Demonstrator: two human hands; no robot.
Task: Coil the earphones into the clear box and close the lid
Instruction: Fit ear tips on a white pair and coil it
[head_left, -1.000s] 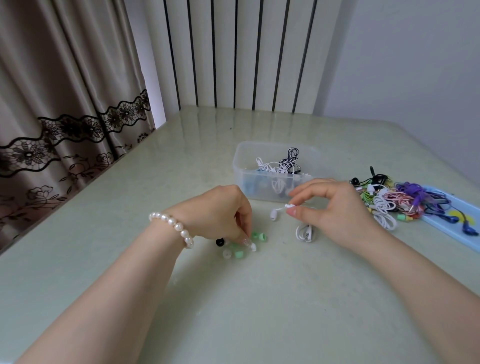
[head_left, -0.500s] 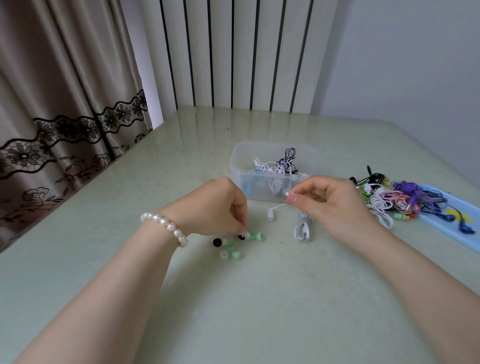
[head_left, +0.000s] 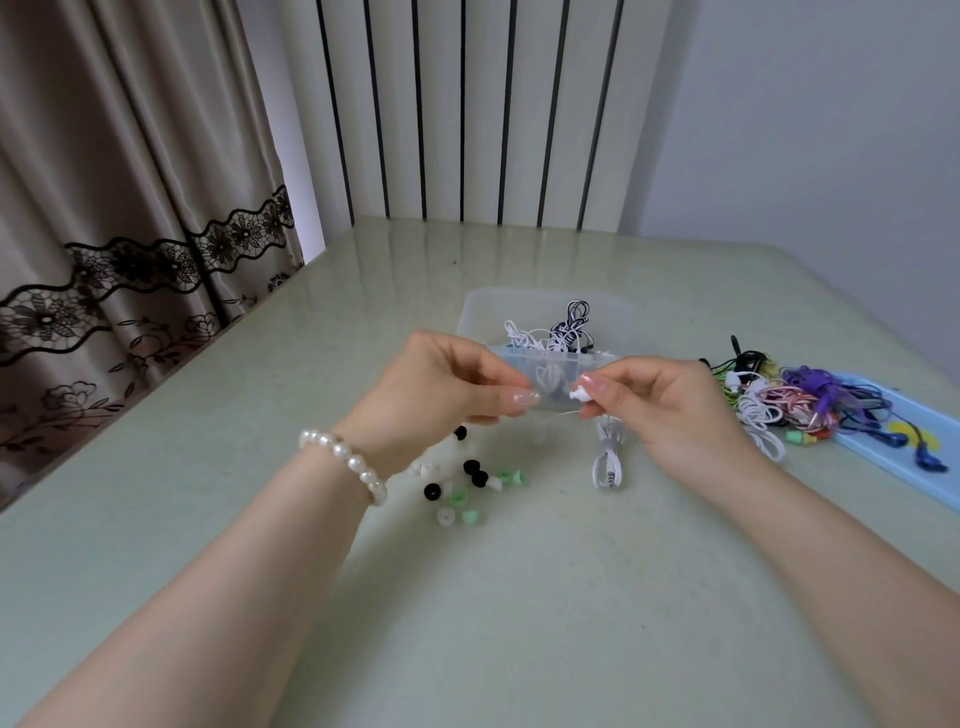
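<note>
The clear box (head_left: 478, 306) stands open mid-table with white and black-and-white earphones (head_left: 566, 327) inside. In front of it both hands are raised off the table. My right hand (head_left: 670, 410) pinches a white earbud (head_left: 578, 394); its cord drops to a coiled white bundle with the plug (head_left: 608, 462) on the table. My left hand (head_left: 441, 389) has thumb and fingers pinched together just left of the earbud, apparently on a small ear tip that is hidden. A thin white cord runs between the hands.
Loose black, white and green ear tips (head_left: 462, 488) lie under my left wrist. A tangle of coloured earphones (head_left: 795, 400) sits at the right, partly on a light blue flat tray (head_left: 883, 452). A curtain hangs at the left edge.
My left hand has lifted from the ear tips on the table to the earbud's height. My right hand rose slightly with the earbud, and the hands have come closer together.
</note>
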